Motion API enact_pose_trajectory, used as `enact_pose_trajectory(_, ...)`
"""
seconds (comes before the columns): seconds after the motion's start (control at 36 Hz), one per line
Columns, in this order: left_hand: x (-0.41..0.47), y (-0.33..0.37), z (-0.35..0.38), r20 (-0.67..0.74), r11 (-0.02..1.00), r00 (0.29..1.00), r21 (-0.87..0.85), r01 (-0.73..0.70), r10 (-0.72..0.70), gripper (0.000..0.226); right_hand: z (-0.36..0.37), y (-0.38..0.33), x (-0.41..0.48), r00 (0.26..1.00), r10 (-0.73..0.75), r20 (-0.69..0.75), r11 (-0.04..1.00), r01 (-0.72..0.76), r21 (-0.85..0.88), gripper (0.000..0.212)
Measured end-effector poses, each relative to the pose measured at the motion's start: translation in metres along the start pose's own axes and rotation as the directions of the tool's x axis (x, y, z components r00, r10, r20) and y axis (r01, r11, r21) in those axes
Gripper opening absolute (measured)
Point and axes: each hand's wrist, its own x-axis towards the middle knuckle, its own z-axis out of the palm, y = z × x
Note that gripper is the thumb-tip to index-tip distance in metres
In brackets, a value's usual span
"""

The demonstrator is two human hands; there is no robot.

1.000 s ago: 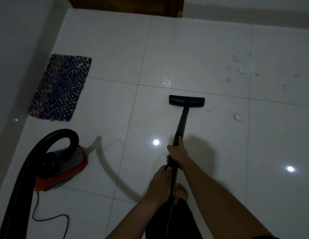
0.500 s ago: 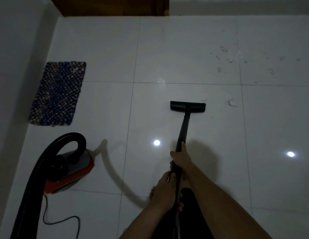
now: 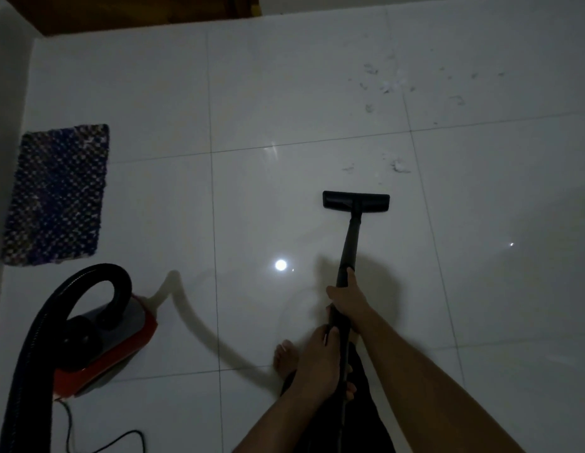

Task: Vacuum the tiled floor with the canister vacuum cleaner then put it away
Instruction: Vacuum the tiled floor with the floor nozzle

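A: Hands first. Right hand (image 3: pixel 348 304) is wrapped closed round the black wand (image 3: pixel 350 243), thumb lying up along the tube. Left hand (image 3: pixel 320 364) sits just below it on the same wand, fingers curled shut around it too.

B: And the working end?

A: Floor nozzle (image 3: pixel 356 201) lies flat on the tiled floor (image 3: pixel 284 93), straight out from the hands. Taking the nozzle as the mark: a small tuft of debris (image 3: pixel 399 165) lies just beyond it and slightly to the right; a wider scatter of dust (image 3: pixel 387 85) sits well beyond that, same side.

B: Canister?

A: Red canister (image 3: pixel 105 348) stands well to the left of the nozzle and nearer the person, the ribbed hose (image 3: pixel 56 308) arching up off its top. A woven mat (image 3: pixel 56 194) lies far left of the nozzle, by the wall. One bare foot (image 3: pixel 284 358) shows just left of the hands.

B: So which step?

A: Vacuuming, I'd judge, with visible dirt not yet reached (putting away is a long way off). Next move likely calls for pushing the nozzle forward and a little right over the near tuft, keeping it flat on the tile, then on toward the farther scatter. The hose may need slack.
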Motion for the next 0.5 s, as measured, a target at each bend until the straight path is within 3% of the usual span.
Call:
enact_pose_trajectory(0.19, 0.013, 0.023, 0.004, -0.002, 0.997, 0.998, 0.042, -0.059, 0.059, 0.022, -0.015, -0.023, 0.016, 0.999, -0.029, 0.021, 0.998, 0.030, -0.055, 0.078)
enact_pose_trajectory(0.5, 0.047, 0.085, 0.024, -0.084, 0.999, 0.996, -0.028, -0.042, 0.040, 0.024, -0.045, -0.076, 0.059, 0.999, -0.001, 0.049, 1.000, 0.003, -0.028, 0.080)
